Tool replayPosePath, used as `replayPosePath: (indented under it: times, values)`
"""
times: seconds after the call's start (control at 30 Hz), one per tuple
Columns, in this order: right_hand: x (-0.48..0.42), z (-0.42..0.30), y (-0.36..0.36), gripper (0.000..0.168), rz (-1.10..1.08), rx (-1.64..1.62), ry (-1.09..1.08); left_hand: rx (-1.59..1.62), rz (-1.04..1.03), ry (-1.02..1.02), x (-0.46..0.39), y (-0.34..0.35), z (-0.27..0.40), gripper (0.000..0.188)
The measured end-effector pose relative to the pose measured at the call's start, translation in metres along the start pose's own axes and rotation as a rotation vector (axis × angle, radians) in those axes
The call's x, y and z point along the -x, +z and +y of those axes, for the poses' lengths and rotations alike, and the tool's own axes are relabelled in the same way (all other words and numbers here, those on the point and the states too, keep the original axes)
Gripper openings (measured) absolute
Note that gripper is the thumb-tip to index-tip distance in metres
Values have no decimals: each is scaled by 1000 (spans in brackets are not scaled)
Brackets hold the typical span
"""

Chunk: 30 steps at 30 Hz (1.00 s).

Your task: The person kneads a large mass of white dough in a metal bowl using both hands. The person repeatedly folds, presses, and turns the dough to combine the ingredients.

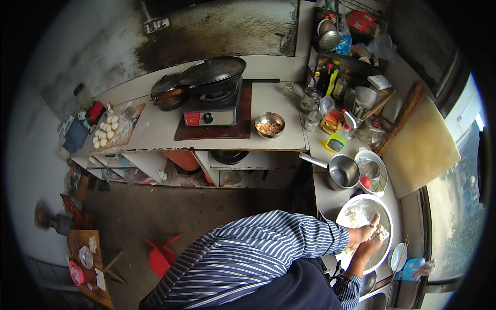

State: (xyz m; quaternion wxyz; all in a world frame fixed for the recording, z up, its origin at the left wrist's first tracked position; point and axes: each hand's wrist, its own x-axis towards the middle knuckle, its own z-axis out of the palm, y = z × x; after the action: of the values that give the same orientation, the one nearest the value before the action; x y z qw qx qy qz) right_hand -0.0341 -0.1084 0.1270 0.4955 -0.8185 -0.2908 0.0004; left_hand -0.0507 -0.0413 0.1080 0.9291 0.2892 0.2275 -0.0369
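Both hands are inside a large white basin (pixel 390 228) on the counter at the right. My left hand (pixel 363 233), the upper one, is dusted with flour and grips a ragged lump of dough (pixel 382 233) together with the other hand. Just below it, my right hand (pixel 369 248) is closed around the same lump, which hides some of its fingers. Loose white flour (pixel 353 217) lies along the basin's inner side, left of the hands.
A steel saucepan (pixel 343 173) and a white colander (pixel 381 174) stand just beyond the basin. A small white bowl (pixel 396 257) with chopsticks sits at its right. Farther off are a steel bowl of nuts (pixel 269 125), a gas stove (pixel 211 112) with a covered wok (pixel 213 71), and eggs (pixel 106 130).
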Motion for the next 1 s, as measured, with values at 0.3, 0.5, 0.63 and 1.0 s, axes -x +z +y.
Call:
replayPosePath:
  times: [0.3,0.5,0.63,1.0]
  values:
    - [-16,14,-18,22,-80,80,175,-351,-181,-158,85,19,67,90]
    - [-50,89,1,28,5,117,378,-451,87,-174,4,-25,79,84]
    - [-1,127,-6,31,188,268,269,-1104,6,118,-37,-55,12,85]
    - [35,135,22,27,-233,701,340,-2240,-100,24,-43,-72,-10,91]
